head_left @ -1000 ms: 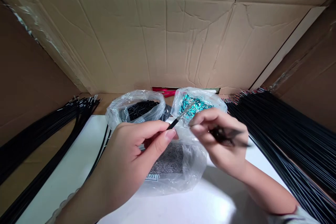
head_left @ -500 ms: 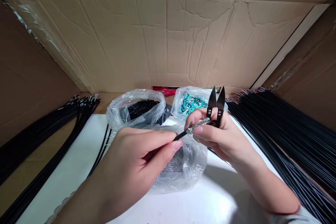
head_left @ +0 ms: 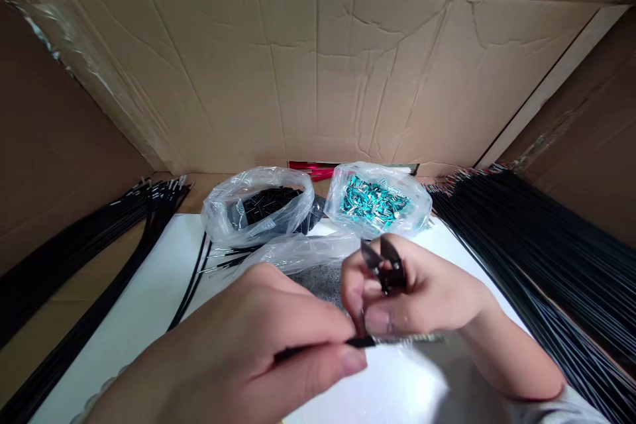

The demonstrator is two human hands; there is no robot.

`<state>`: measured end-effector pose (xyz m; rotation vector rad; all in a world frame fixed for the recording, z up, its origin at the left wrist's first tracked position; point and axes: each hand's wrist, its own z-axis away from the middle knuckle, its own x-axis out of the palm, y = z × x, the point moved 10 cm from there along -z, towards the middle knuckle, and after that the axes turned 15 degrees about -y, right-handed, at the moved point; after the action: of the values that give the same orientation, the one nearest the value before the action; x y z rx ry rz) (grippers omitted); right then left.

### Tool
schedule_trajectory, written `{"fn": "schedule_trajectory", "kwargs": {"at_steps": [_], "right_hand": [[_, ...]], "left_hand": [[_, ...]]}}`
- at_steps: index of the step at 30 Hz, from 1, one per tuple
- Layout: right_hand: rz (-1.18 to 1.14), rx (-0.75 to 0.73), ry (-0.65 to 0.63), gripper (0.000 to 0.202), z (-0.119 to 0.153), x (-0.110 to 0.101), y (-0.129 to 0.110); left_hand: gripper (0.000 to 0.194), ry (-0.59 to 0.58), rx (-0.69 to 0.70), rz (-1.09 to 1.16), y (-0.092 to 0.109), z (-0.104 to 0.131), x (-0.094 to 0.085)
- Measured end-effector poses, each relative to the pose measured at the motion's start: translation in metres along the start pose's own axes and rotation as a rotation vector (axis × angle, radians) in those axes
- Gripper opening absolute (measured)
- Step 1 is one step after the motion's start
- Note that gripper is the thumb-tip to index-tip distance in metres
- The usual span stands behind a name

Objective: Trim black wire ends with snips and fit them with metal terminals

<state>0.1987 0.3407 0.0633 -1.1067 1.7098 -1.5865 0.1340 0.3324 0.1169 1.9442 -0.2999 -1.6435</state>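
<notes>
Low in the middle, my left hand (head_left: 263, 344) pinches a black cable (head_left: 360, 342) between thumb and fingers. A silvery braided end (head_left: 410, 339), blurred, sticks out of the cable to the right. My right hand (head_left: 412, 285) is curled around small black snips (head_left: 390, 271), whose two blades are apart and point up and left. The right thumb and fingertips are just above the braided end; whether they touch it is unclear. Behind the hands, a clear bag (head_left: 308, 248) with fine silvery bits is partly hidden.
A bag of black tubes (head_left: 271, 202) and a bag of teal pieces (head_left: 375, 202) stand at the back of the white table (head_left: 163, 265). Black cable bundles lie at left (head_left: 99, 245) and right (head_left: 536, 232). Cardboard walls (head_left: 298, 79) surround the table.
Both hands have moved down, my left hand also rightward. The snips have tipped left and sit lower. The braided end now points right instead of up and right.
</notes>
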Motion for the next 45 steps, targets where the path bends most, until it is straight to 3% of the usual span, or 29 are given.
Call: {"fn": "schedule_trajectory", "kwargs": {"at_steps": [4, 6, 9, 14, 16, 19, 23, 26, 29, 33, 40, 45], "right_hand": [[0.147, -0.299, 0.391, 0.023, 0.023, -0.033, -0.025], [0.198, -0.413, 0.461, 0.025, 0.033, -0.034, -0.034], [0.312, -0.429, 0.494, 0.027, 0.036, -0.026, -0.039], [0.614, -0.414, 0.741, 0.012, 0.045, -0.023, -0.054], [0.723, -0.427, 0.764, 0.011, 0.047, -0.02, -0.06], [0.835, -0.451, 0.733, 0.008, 0.049, -0.015, -0.067], [0.935, -0.477, 0.753, 0.017, 0.054, -0.012, -0.075], [1.1, -0.539, 0.813, 0.021, 0.06, -0.002, -0.084], [1.345, -0.576, 0.805, 0.018, 0.061, 0.013, -0.085], [1.627, -0.62, 0.697, 0.013, 0.056, 0.031, -0.078], [1.423, -0.559, 0.785, 0.005, 0.055, 0.017, -0.083], [1.783, -0.572, 0.765, 0.01, 0.051, 0.035, -0.078]], "left_hand": [[0.039, 0.077, -0.17, 0.149, -0.017, -0.001, -0.012], [0.042, 0.135, -0.203, 0.227, -0.022, 0.0, -0.017], [0.047, 0.191, -0.223, 0.274, -0.027, 0.002, -0.018], [0.037, 0.171, -0.247, 0.284, -0.032, 0.0, -0.011], [0.035, 0.14, -0.246, 0.419, -0.036, -0.002, -0.006], [0.036, -0.037, -0.198, 0.832, -0.039, -0.012, 0.018], [0.04, -0.292, 0.002, 1.397, -0.026, -0.024, 0.046], [0.03, -0.252, 0.058, 1.576, -0.031, -0.027, 0.05], [0.026, -0.088, 0.015, 1.542, -0.041, -0.025, 0.046], [0.028, 0.064, -0.071, 1.317, -0.047, -0.021, 0.035], [0.036, 0.135, -0.148, 0.809, -0.041, -0.015, 0.012], [0.047, 0.258, -0.174, 0.608, -0.04, -0.012, -0.002]]}}
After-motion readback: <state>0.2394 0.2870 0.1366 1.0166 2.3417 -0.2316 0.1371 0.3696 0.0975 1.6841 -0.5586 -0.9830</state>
